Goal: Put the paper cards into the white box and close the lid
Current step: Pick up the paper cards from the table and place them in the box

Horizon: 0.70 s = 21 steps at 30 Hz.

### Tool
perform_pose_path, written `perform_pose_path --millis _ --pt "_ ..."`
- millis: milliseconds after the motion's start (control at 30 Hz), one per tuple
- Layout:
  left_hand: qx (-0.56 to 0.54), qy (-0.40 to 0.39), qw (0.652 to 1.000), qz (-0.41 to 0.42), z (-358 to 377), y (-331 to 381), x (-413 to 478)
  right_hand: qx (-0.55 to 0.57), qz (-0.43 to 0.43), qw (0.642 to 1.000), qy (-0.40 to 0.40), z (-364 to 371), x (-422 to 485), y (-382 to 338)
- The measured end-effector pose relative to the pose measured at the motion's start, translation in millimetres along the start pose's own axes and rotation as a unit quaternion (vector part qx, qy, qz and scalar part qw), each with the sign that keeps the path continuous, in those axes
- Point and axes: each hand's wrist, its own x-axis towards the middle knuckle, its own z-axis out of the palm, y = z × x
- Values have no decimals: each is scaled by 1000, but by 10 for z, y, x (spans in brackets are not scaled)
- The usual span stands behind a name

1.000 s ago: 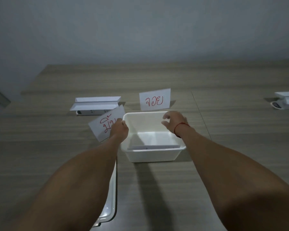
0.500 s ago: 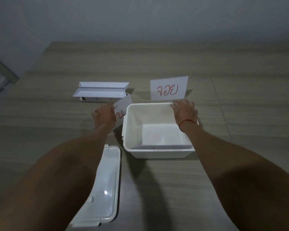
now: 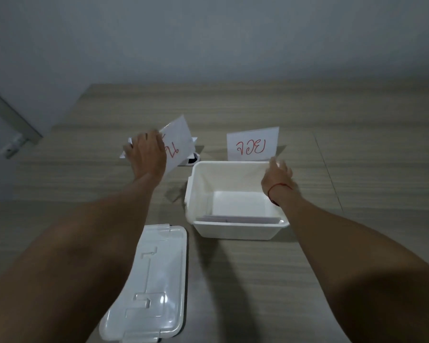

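Observation:
The open white box (image 3: 235, 231) stands mid-table with a card lying flat against its near wall inside. My left hand (image 3: 148, 154) grips a white paper card with red writing (image 3: 177, 144), lifted and tilted to the left of the box. Behind the box, a second card with red writing (image 3: 252, 144) stands upright. My right hand (image 3: 278, 175), a red string on its wrist, hovers at the box's far right corner just below that card, fingers apart and holding nothing. The box's white lid (image 3: 149, 288) lies flat on the table at the near left.
A white folded stand (image 3: 192, 154) sits behind my left hand, mostly hidden by it and the held card. The wooden table (image 3: 357, 169) runs back to a grey wall. A grey frame (image 3: 13, 120) leans at the far left.
My left hand has raised its card up and back, away from the box's left side. My right hand has lifted off the box's far rim toward the standing card.

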Motion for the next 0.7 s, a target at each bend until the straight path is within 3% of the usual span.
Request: perform_pose_path --millis 133,300,500,700 --pt "-55 22 996 59 -258 295 25 15 57 997 -42 -141 -208 82" --pt "-136 0 980 144 -314 685 -312 8 90 996 -25 -259 -434 199" --pt "-95 -39 950 295 -200 898 -649 15 103 995 -7 -269 -560 282" --pt "-120 -59 945 300 -221 926 -777 30 115 993 9 -243 -629 284"
